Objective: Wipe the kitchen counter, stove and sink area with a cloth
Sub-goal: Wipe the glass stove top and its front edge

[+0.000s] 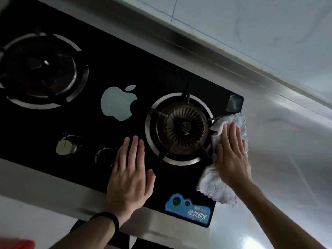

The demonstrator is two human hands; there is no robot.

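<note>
- Left hand (129, 169): flat, palm down, fingers straight and close together, thumb spread.
- Right hand (231, 155): flat, palm down, fingers straight, bare forearm angled from lower right.

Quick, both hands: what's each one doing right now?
Left hand: open, flat on the stove, holding nothing.
Right hand: open, fingers straight, pressing the cloth at the stove's right edge.

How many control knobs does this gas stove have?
2. One knob sits near the stove's front edge, below the apple sticker; the other knob is right beside it, partly hidden behind the left hand.
</note>
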